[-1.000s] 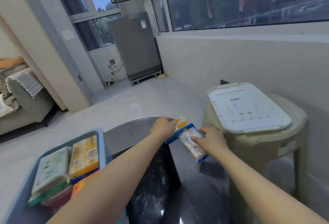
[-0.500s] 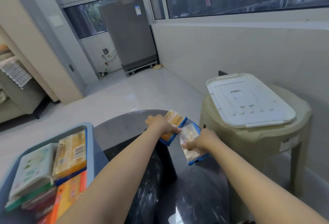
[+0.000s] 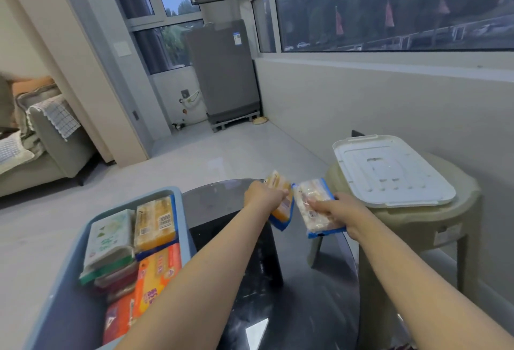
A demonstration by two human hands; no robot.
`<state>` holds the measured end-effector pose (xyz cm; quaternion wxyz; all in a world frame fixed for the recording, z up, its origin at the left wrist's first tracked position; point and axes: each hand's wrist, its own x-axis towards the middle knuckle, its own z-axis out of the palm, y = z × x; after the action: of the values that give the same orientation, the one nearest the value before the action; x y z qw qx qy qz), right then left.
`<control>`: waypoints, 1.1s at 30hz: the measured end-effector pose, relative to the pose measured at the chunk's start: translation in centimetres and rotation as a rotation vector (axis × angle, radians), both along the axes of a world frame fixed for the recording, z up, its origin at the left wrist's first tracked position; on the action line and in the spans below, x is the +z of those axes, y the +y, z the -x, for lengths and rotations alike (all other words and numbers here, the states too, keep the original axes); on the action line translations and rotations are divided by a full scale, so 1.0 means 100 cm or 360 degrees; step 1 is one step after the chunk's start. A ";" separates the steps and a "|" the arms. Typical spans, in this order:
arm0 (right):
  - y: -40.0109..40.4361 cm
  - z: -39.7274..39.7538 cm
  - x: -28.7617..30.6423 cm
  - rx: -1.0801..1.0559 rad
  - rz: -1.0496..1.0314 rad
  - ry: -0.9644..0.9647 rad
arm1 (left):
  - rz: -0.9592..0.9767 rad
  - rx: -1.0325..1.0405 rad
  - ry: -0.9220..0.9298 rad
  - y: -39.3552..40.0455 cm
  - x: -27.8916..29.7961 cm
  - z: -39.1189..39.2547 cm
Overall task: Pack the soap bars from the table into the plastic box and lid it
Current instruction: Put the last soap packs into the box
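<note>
Blue plastic box (image 3: pixel 183 210) at left, already holding several soap packs. White lid (image 3: pixel 389 171) off, resting on beige stool (image 3: pixel 434 227) at right. Between them, above dark round table (image 3: pixel 306 294): left hand (image 3: pixel 264 196) gripping orange soap bar (image 3: pixel 281 199), right hand (image 3: pixel 342 212) gripping pale soap bar (image 3: pixel 314 208). Both now lifted clear and apart; ready for boxing.

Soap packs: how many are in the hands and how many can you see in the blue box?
In hands: 2, yellow pack, pale pack
In box, visible: 6; more may be hidden
Total: 8
</note>
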<state>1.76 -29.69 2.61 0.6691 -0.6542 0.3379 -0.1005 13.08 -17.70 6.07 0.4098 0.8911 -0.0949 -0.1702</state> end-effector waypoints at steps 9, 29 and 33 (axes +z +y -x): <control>0.048 0.028 0.049 0.0141 -0.0116 -0.0519 | 0.0632 0.0082 0.0009 0.083 0.076 0.032; 0.201 0.005 0.079 0.0744 -0.0108 -0.0553 | 0.0439 0.0261 0.0012 0.325 0.076 0.072; 0.218 -0.001 0.076 0.0756 -0.0023 -0.0513 | 0.0120 0.0172 -0.0157 0.326 0.074 0.073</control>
<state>1.82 -7.93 10.25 0.7235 -0.6860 0.0652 -0.0411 5.78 14.94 13.51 0.4464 0.8862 -0.0731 -0.0999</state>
